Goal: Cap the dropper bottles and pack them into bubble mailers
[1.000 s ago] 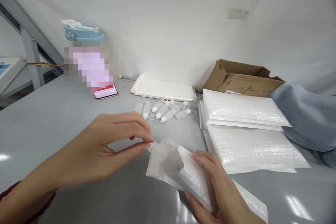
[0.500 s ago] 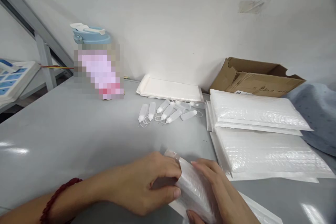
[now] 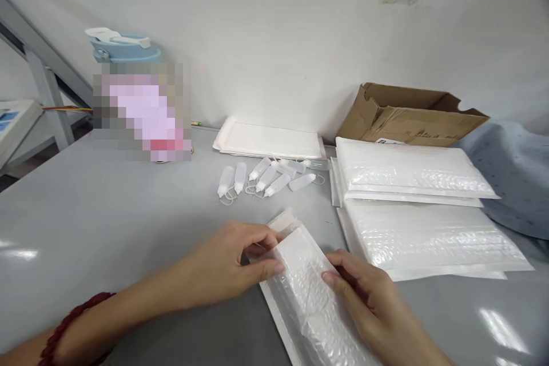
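Note:
A white bubble mailer [image 3: 306, 280] lies slanted in front of me, its open end pointing away. My left hand [image 3: 251, 260] pinches the edge of that opening, thumb on the outer face and fingers tucked behind or inside it. On the opposite long edge my right hand [image 3: 369, 297] grips the mailer between thumb and fingers. Whether anything is inside the mailer, I cannot tell. Beyond the hands lie several small translucent squeeze bottles [image 3: 278, 184] with white caps and looped cap straps.
Stacked bubble mailers [image 3: 429, 234] lie at the right, before a cardboard box [image 3: 422, 123] and a blue-grey cloth [image 3: 510, 177]. Flat white mailers [image 3: 270, 140] rest against the wall. At the back left stand a blue container [image 3: 126, 48] and a blurred-out pink item [image 3: 146, 111].
The mailer was bent between my hands and now lies flatter and more fully in view. My right hand has shifted to its right edge. The camera view has shifted slightly.

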### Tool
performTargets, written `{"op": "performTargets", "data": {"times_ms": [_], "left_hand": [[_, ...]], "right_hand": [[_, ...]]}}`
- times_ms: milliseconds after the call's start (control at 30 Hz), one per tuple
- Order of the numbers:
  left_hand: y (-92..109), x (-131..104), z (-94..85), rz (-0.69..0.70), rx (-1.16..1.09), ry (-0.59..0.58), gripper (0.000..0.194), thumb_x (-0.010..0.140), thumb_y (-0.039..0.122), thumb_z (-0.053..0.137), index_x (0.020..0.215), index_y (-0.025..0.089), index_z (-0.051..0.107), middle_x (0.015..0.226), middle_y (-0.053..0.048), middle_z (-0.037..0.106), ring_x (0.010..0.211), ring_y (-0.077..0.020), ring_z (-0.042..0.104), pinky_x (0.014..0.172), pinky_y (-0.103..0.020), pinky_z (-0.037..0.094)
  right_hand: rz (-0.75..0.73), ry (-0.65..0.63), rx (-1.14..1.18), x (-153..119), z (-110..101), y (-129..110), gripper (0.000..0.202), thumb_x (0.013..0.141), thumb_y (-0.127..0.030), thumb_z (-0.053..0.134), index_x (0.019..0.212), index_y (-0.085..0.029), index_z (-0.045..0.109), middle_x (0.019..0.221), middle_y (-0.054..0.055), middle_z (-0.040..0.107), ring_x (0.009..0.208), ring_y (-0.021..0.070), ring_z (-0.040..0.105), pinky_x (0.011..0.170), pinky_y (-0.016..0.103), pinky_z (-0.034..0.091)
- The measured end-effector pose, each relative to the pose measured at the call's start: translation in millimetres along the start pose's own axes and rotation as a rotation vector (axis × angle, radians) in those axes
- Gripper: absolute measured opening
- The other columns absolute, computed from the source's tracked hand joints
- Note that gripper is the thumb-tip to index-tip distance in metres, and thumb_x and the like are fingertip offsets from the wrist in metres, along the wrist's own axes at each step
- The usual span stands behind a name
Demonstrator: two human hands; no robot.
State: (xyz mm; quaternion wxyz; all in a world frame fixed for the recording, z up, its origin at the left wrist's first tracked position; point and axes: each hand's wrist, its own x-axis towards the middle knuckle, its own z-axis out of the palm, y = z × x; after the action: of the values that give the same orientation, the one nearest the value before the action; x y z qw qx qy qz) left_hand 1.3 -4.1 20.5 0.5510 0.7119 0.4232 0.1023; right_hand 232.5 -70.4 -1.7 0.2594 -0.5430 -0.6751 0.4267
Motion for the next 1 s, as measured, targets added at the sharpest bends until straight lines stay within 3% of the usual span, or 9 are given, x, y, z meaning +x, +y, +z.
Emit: {"op": "performTargets", "data": {"times_ms": [200, 267, 333, 400, 500, 600, 667, 833, 1000], "left_hand": [[3.6, -5.4, -6.3, -0.126, -0.313, -0.314, 0.028, 0.088, 0.043, 0.054, 0.102, 0.02, 0.06, 0.088, -0.001, 0.07, 0.081, -0.0175, 0.065, 0.069, -0.024, 0.047], [4.6, -5.7, -5.7, -0.144, -0.285, -0.198, 0.029, 0.085, 0.041, 0.058, 0.105, 0.021, 0.06, 0.092, -0.001, 0.07, 0.085, -0.0183, 0.065, 0.074, -0.025, 0.048], [6.6, -5.6, -4.2, -0.136, -0.161, 0.02, 0.028, 0.082, 0.038, 0.06, 0.104, 0.02, 0.062, 0.1, -0.003, 0.068, 0.093, -0.0199, 0.063, 0.083, -0.027, 0.046], [8.7, -5.6, -3.6, -0.131, -0.001, 0.117, 0.024, 0.083, 0.039, 0.058, 0.094, 0.019, 0.065, 0.094, -0.002, 0.068, 0.089, -0.0196, 0.061, 0.079, -0.026, 0.044], [9.9, -6.4, -5.9, -0.152, 0.065, -0.04, 0.03, 0.086, 0.044, 0.051, 0.081, 0.018, 0.064, 0.067, 0.003, 0.055, 0.063, -0.0126, 0.05, 0.054, -0.022, 0.034], [9.0, -7.0, -7.9, -0.177, 0.034, -0.17, 0.033, 0.086, 0.049, 0.05, 0.078, 0.018, 0.058, 0.057, 0.007, 0.034, 0.05, -0.0088, 0.029, 0.045, -0.022, 0.019], [9.1, -6.9, -6.4, -0.181, 0.022, -0.153, 0.033, 0.086, 0.05, 0.049, 0.081, 0.018, 0.058, 0.056, 0.008, 0.033, 0.049, -0.0088, 0.027, 0.044, -0.022, 0.018], [12.1, -5.5, 2.0, -0.102, 0.067, 0.151, 0.026, 0.088, 0.042, 0.047, 0.084, 0.018, 0.059, 0.075, 0.002, 0.06, 0.068, -0.013, 0.053, 0.059, -0.021, 0.036], [12.3, -6.4, -2.7, -0.169, 0.105, -0.038, 0.039, 0.087, 0.055, 0.045, 0.076, 0.019, 0.054, 0.06, 0.006, 0.04, 0.053, -0.0108, 0.035, 0.047, -0.022, 0.023]], "right_hand": [[0.06, 0.053, -0.006, -0.5, 6.7, -5.2, 0.029, 0.094, -0.036, 0.04, 0.076, -0.021, 0.054, 0.064, -0.001, 0.053, 0.057, 0.0138, 0.05, 0.049, 0.024, 0.04], [0.093, 0.044, 0.044, -0.5, 8.6, -5.5, 0.028, 0.094, -0.039, 0.04, 0.076, -0.021, 0.054, 0.062, -0.002, 0.05, 0.053, 0.0123, 0.044, 0.046, 0.023, 0.036], [0.153, 0.057, 0.113, -0.4, 10.4, -5.6, 0.028, 0.093, -0.042, 0.042, 0.077, -0.021, 0.053, 0.059, -0.004, 0.044, 0.05, 0.0107, 0.037, 0.044, 0.022, 0.03], [0.2, 0.081, 0.185, -0.4, 12.9, -5.5, 0.029, 0.092, -0.045, 0.045, 0.077, -0.021, 0.053, 0.057, -0.005, 0.04, 0.049, 0.0099, 0.032, 0.044, 0.022, 0.026], [0.216, 0.083, 0.244, -1.0, 17.8, -5.1, 0.03, 0.09, -0.046, 0.048, 0.077, -0.02, 0.054, 0.056, -0.005, 0.038, 0.049, 0.0096, 0.031, 0.044, 0.023, 0.024], [0.201, 0.055, 0.25, -1.9, 21.4, -4.6, 0.031, 0.09, -0.046, 0.048, 0.075, -0.02, 0.055, 0.056, -0.005, 0.038, 0.048, 0.0091, 0.03, 0.044, 0.023, 0.023], [0.186, 0.067, 0.24, -2.4, 21.9, -4.0, 0.031, 0.09, -0.046, 0.048, 0.074, -0.019, 0.055, 0.056, -0.005, 0.04, 0.049, 0.0092, 0.031, 0.044, 0.023, 0.024], [0.199, 0.112, 0.264, -1.3, 20.5, -0.2, 0.031, 0.09, -0.048, 0.048, 0.078, -0.02, 0.054, 0.055, -0.004, 0.044, 0.046, 0.0091, 0.033, 0.042, 0.022, 0.024], [0.184, 0.113, 0.288, 0.1, 23.4, -0.5, 0.03, 0.089, -0.045, 0.051, 0.075, -0.02, 0.056, 0.055, -0.004, 0.045, 0.046, 0.0086, 0.033, 0.04, 0.021, 0.024]]}}
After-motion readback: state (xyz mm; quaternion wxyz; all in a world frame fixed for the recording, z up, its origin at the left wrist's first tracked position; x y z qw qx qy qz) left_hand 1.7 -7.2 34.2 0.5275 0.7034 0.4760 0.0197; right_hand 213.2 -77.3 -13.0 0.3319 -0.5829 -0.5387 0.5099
